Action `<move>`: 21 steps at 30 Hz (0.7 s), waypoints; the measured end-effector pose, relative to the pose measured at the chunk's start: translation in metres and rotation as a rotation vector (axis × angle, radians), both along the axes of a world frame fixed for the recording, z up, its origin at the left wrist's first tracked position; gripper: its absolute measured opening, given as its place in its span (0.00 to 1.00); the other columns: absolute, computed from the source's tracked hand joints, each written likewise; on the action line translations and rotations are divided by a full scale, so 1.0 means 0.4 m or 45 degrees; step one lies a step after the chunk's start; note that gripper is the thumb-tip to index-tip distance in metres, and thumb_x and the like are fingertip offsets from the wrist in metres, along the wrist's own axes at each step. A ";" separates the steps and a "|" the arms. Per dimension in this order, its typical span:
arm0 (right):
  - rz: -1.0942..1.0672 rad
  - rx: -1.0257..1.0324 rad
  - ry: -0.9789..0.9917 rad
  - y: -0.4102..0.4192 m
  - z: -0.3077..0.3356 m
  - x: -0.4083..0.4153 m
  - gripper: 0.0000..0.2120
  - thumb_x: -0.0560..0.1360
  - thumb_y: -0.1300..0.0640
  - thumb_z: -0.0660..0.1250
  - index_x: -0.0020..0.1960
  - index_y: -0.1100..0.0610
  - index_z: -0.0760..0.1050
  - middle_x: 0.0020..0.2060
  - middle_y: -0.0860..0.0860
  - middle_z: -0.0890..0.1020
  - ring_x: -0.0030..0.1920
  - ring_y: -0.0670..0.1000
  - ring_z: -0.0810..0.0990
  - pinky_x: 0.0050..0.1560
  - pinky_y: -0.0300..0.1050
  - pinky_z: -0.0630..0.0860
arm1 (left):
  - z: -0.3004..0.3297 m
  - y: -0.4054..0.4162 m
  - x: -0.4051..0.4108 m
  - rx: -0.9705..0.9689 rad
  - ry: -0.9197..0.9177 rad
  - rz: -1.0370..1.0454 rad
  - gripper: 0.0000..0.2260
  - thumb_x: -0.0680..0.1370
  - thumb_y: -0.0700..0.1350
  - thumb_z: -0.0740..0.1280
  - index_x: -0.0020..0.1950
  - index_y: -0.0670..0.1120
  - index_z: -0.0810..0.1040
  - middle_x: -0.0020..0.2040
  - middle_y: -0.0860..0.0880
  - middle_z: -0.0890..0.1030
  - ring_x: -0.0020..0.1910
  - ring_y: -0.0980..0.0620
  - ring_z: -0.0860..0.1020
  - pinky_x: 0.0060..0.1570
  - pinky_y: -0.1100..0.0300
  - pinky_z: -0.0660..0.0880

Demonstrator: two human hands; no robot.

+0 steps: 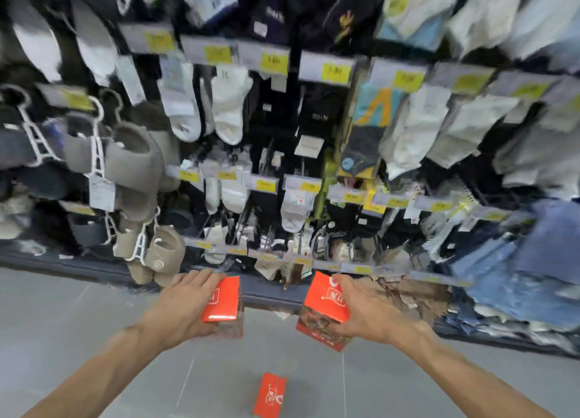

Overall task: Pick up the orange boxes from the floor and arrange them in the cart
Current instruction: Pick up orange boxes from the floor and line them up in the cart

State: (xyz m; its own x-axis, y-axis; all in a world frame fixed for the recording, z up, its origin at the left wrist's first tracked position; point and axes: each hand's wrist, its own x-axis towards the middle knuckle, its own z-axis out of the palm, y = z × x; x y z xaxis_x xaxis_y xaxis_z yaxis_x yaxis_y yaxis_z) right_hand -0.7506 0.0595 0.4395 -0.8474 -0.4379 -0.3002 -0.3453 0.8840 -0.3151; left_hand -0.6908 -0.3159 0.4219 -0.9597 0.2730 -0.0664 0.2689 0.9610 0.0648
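One orange box (223, 300) is gripped in the left hand (185, 304), another box (326, 307) in the right hand (361, 311), fingers curled round each; a turn to the unseen cart is called for, a third box (270, 394) being left on the floor (94, 317).

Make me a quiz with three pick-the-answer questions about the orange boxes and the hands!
1. Where is the box nobody holds?
A. on the floor
B. on a shelf
C. in a cart

2. How many orange boxes show?
A. one
B. three
C. five

3. What is the left hand doing?
A. hanging open
B. gripping a box
C. pulling socks

Answers:
1 A, the loose box lies on the grey floor.
2 B, one in the left hand, one in the right hand, one below.
3 B, its fingers wrap the left box.
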 end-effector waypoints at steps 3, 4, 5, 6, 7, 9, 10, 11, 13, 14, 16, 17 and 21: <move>0.025 0.002 0.000 0.034 0.288 0.025 0.42 0.65 0.33 0.71 0.70 0.48 0.57 0.57 0.47 0.74 0.56 0.51 0.75 0.57 0.49 0.73 | 0.278 0.023 0.023 -0.035 0.058 -0.050 0.45 0.60 0.73 0.69 0.70 0.51 0.66 0.58 0.53 0.76 0.57 0.48 0.78 0.55 0.51 0.76; 0.040 -0.004 0.018 0.043 0.382 0.032 0.42 0.65 0.33 0.71 0.71 0.49 0.57 0.58 0.48 0.74 0.58 0.51 0.75 0.59 0.48 0.73 | 0.366 0.032 0.026 -0.039 0.067 -0.056 0.46 0.60 0.73 0.70 0.71 0.50 0.66 0.59 0.52 0.77 0.58 0.48 0.78 0.56 0.51 0.77; 0.056 -0.004 0.036 0.049 0.477 0.042 0.43 0.66 0.34 0.71 0.72 0.50 0.57 0.59 0.48 0.74 0.59 0.51 0.75 0.60 0.46 0.72 | 0.460 0.045 0.033 -0.034 0.043 -0.050 0.47 0.60 0.73 0.69 0.72 0.50 0.65 0.62 0.51 0.77 0.60 0.48 0.77 0.59 0.50 0.75; 0.077 0.001 0.061 0.055 0.571 0.054 0.44 0.67 0.35 0.72 0.74 0.51 0.56 0.62 0.49 0.74 0.61 0.51 0.74 0.61 0.44 0.70 | 0.552 0.061 0.037 -0.019 0.032 -0.042 0.47 0.61 0.73 0.69 0.73 0.50 0.65 0.64 0.51 0.76 0.62 0.47 0.76 0.61 0.50 0.73; 0.099 0.004 0.093 0.063 0.655 0.063 0.46 0.68 0.37 0.73 0.76 0.52 0.55 0.64 0.51 0.73 0.63 0.52 0.73 0.62 0.43 0.69 | 0.637 0.077 0.040 -0.011 0.025 -0.033 0.48 0.61 0.72 0.69 0.74 0.50 0.64 0.65 0.52 0.74 0.63 0.48 0.74 0.62 0.50 0.71; 0.114 -0.010 0.120 0.079 0.810 0.093 0.47 0.69 0.38 0.73 0.78 0.52 0.53 0.67 0.52 0.71 0.65 0.52 0.72 0.64 0.43 0.69 | 0.791 0.107 0.044 -0.014 0.006 -0.057 0.48 0.61 0.71 0.68 0.76 0.51 0.62 0.67 0.53 0.72 0.65 0.49 0.72 0.63 0.52 0.67; 0.119 -0.024 0.134 0.089 0.878 0.108 0.47 0.69 0.38 0.73 0.78 0.52 0.52 0.68 0.52 0.71 0.65 0.52 0.72 0.65 0.44 0.69 | 0.861 0.120 0.043 -0.017 0.002 -0.087 0.48 0.62 0.71 0.68 0.76 0.51 0.60 0.68 0.53 0.72 0.67 0.49 0.71 0.63 0.52 0.66; 0.118 -0.036 0.153 0.100 0.938 0.124 0.47 0.69 0.38 0.73 0.78 0.51 0.51 0.68 0.51 0.70 0.65 0.52 0.71 0.65 0.44 0.69 | 0.924 0.131 0.041 -0.011 0.012 -0.118 0.48 0.62 0.71 0.68 0.77 0.51 0.60 0.69 0.53 0.71 0.68 0.50 0.70 0.64 0.52 0.66; 0.097 -0.056 0.162 0.121 1.048 0.154 0.46 0.70 0.39 0.73 0.78 0.51 0.52 0.68 0.51 0.70 0.65 0.51 0.71 0.64 0.44 0.69 | 1.034 0.151 0.033 0.028 0.047 -0.172 0.47 0.62 0.71 0.68 0.76 0.52 0.60 0.68 0.53 0.73 0.67 0.50 0.72 0.65 0.53 0.66; 0.081 -0.068 0.168 0.135 1.094 0.167 0.46 0.69 0.39 0.73 0.78 0.50 0.52 0.68 0.50 0.70 0.65 0.50 0.71 0.64 0.45 0.69 | 1.083 0.163 0.027 0.045 0.060 -0.195 0.47 0.62 0.71 0.68 0.76 0.52 0.61 0.66 0.53 0.74 0.65 0.50 0.73 0.64 0.53 0.68; 0.027 -0.070 0.174 0.167 1.167 0.184 0.48 0.67 0.35 0.73 0.77 0.48 0.52 0.67 0.48 0.70 0.64 0.50 0.72 0.64 0.49 0.72 | 1.172 0.198 0.013 0.065 0.086 -0.247 0.46 0.62 0.70 0.69 0.75 0.52 0.61 0.65 0.53 0.74 0.63 0.51 0.74 0.63 0.52 0.70; -0.011 -0.081 0.169 0.188 1.198 0.194 0.48 0.66 0.34 0.73 0.77 0.46 0.53 0.66 0.47 0.71 0.62 0.50 0.72 0.63 0.50 0.73 | 1.215 0.223 0.010 0.075 0.084 -0.275 0.46 0.63 0.69 0.70 0.75 0.52 0.60 0.64 0.53 0.74 0.62 0.51 0.74 0.62 0.53 0.70; -0.138 -0.083 0.242 0.280 1.304 0.242 0.49 0.65 0.33 0.73 0.77 0.47 0.54 0.66 0.47 0.70 0.62 0.49 0.72 0.63 0.51 0.73 | 1.335 0.341 -0.014 0.079 0.102 -0.384 0.47 0.64 0.66 0.75 0.77 0.52 0.60 0.67 0.53 0.73 0.64 0.50 0.73 0.63 0.53 0.70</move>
